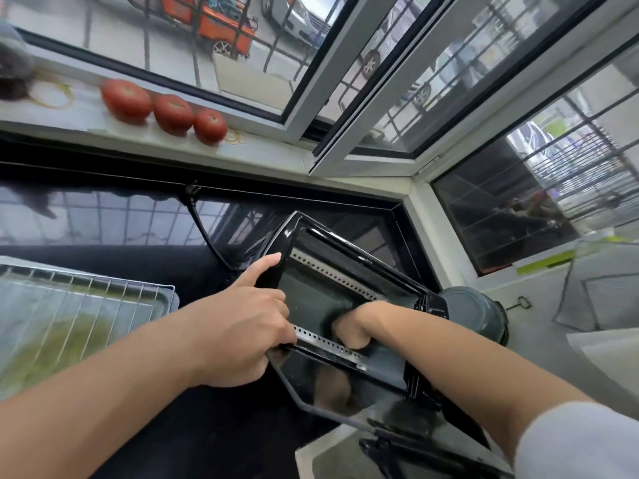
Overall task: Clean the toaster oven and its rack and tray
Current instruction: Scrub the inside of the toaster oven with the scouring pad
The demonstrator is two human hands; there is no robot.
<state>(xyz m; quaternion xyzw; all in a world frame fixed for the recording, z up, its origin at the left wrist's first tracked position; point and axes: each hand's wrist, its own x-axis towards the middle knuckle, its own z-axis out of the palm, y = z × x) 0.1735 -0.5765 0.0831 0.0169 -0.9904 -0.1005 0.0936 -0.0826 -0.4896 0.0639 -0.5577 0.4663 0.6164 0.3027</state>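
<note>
A black toaster oven [349,257] stands on the dark counter with its glass door [345,385] folded down toward me. My left hand [245,316] grips the oven's left front edge, its index finger stretched up along the frame. My right hand [349,331] is curled into a fist and reaches inside the oven cavity; I cannot tell whether it holds anything. The wire rack [86,305] lies on top of the tray [169,299] at the left, on the counter.
Three red tomatoes [166,110] and rubber bands lie on the window sill behind. The oven's power cord [204,229] runs up the dark backsplash. A dark round lid [473,309] sits right of the oven, folded mesh screens [601,295] further right.
</note>
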